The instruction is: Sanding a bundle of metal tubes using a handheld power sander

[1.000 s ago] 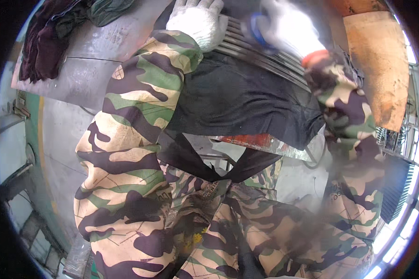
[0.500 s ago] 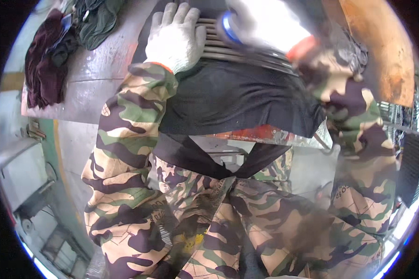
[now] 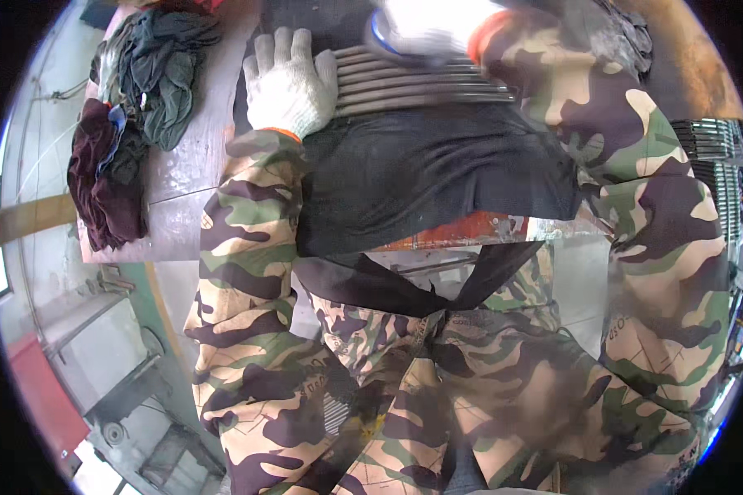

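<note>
My left hand [image 3: 291,87], in a white knit glove with an orange cuff edge, lies flat with fingers spread at the left ends of a row of grey metal rods [image 3: 421,89]. The thumb touches the rods. Over their far side is my right hand [image 3: 437,25], in a white glove, smeared by motion and partly cut off by the upper edge. A blue curved edge shows at its left side; whether it belongs to something held I cannot tell. The right fingers are hidden. Under the rods a black cloth [image 3: 421,173] covers the table, wrinkled toward me.
Crumpled dark green cloths [image 3: 169,74] and a maroon cloth [image 3: 103,177] lie on the table [image 3: 191,161] at the left. A dark crumpled bundle [image 3: 627,37] is at the far right. More metal rods [image 3: 718,157] are stacked beyond the table's right side.
The view has shifted, so the table sits lower and further right. My right hand has moved left along the rods. My left hand still lies flat at their left ends.
</note>
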The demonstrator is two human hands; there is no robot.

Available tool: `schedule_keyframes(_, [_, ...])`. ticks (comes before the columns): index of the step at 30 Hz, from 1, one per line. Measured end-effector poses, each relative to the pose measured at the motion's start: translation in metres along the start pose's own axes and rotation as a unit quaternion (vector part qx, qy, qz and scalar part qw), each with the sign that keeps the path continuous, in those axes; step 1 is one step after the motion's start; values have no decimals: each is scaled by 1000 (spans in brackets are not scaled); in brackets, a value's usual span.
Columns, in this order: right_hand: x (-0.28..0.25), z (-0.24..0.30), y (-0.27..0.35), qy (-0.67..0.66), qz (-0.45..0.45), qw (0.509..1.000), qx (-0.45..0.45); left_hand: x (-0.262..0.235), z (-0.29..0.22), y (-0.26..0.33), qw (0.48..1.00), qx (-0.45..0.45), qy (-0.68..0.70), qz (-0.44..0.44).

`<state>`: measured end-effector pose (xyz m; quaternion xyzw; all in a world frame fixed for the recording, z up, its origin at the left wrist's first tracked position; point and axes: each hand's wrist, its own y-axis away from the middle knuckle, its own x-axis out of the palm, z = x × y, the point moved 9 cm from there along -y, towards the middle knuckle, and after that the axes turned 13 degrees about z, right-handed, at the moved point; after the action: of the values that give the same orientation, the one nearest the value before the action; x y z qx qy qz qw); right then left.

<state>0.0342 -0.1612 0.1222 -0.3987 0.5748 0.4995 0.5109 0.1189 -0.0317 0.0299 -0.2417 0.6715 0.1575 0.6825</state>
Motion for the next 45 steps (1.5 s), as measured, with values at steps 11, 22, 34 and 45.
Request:
schedule_keyframes(11, [6, -4, -8, -26, 30, 999, 5, 15, -8, 24, 1000, 17, -4, 7])
schedule_keyframes(22, [5, -2, 7, -21, 53, 998, 4, 4, -9, 30, 997, 6, -40, -59])
schedule_keyframes(34, [5, 12, 16, -31, -8, 998, -62, 13, -3, -5, 998, -40, -9, 53])
schedule_keyframes(45, [28, 2, -13, -56, -91, 993, 47, 60, 58, -25, 986, -26, -150, 73])
